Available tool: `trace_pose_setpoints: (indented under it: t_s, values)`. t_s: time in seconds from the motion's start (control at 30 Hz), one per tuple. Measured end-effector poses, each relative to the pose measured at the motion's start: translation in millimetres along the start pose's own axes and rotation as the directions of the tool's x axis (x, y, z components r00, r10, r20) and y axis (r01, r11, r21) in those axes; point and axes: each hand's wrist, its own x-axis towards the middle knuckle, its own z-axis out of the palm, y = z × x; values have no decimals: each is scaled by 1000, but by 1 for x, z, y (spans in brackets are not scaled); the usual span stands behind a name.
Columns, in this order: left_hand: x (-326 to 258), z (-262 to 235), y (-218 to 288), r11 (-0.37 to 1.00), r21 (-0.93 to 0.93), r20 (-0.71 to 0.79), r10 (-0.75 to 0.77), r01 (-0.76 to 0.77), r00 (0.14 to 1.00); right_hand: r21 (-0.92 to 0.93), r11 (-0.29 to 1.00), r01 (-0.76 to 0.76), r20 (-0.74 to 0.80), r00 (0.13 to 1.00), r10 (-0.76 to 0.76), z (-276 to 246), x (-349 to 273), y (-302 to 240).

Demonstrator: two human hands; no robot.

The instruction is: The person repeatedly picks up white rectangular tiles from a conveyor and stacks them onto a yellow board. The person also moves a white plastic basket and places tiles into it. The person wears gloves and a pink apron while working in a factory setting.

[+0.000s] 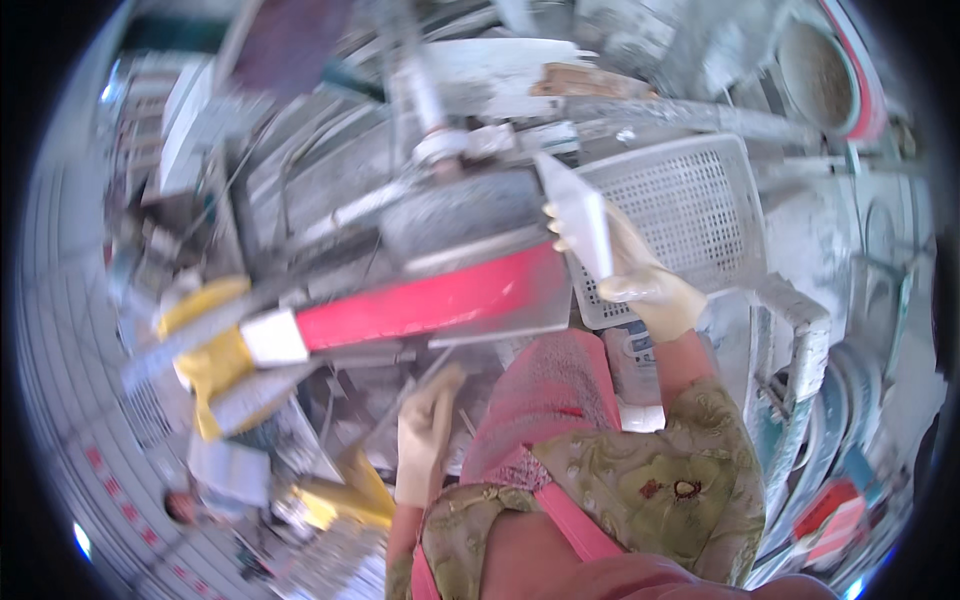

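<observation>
My right hand, in a cream rubber glove, grips a flat white piece with a pointed end. Its fingers wrap behind one edge and the thumb lies on the other. Both are above the near left part of a white perforated plastic basket. My left hand, gloved the same way, is low in front of my body, below a red strip. Blur smears its fingers, and a thin grey line runs beside them. Whether it holds anything is unclear.
A thick grey roller-like part sits beyond the red strip, with a whitish pipe above. Yellow wrapping covers the strip's left end. A white-spattered metal frame stands at right. A round tub is far right.
</observation>
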Motion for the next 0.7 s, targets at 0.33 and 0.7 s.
trace_pose_setpoints:
  t_s: [0.33,0.7]
  values:
    - [-83,-54,-51,736,-617,-640,-260,-281,723,-666,732,143,396,899,185,289,-1,145]
    - [-270,16,-225,199,-649,-666,-615,-734,422,-619,701,354,762,489,425,393,-140,286]
